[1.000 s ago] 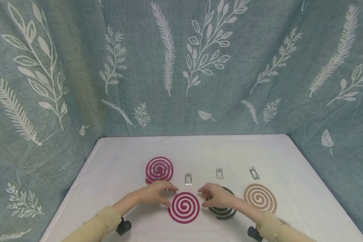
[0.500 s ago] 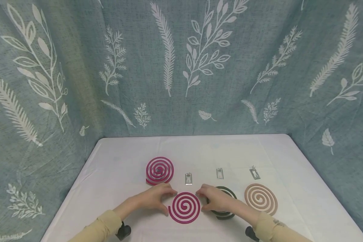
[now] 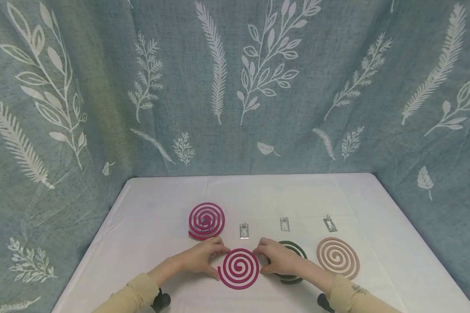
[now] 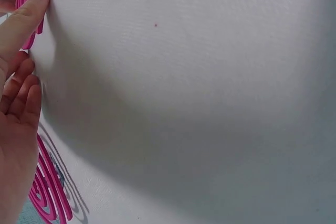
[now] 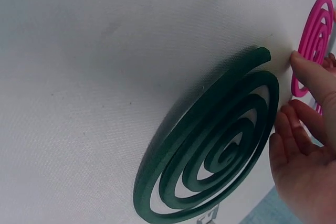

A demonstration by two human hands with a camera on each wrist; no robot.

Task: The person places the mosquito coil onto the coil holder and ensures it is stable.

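A magenta mosquito coil [image 3: 239, 268] lies between my two hands on the white cloth. My left hand [image 3: 199, 256] holds its left rim, with thumb and fingertips spread along the edge. In the left wrist view the thumb lies at the coil's outer edge [image 4: 39, 27]. My right hand [image 3: 278, 255] holds the opposite rim, thumb nearest me and index finger further back. The right wrist view shows that thumb at the edge of the magenta coil [image 5: 315, 40]. Under the right hand lies a dark green coil [image 3: 291, 281], partly hidden by it.
Behind my left hand a second magenta coil [image 3: 206, 221] rests over a metal stand. Three small metal stands, left [image 3: 244, 231], middle [image 3: 284, 224] and right [image 3: 330, 223], lie in a row. A tan coil [image 3: 338, 258] is beyond the right forearm. A patterned curtain [image 3: 227, 143] borders the table.
Both hands have moved in to the rim of the near magenta coil, their fingertips now at its two sides. The coils and stands have stayed in place.
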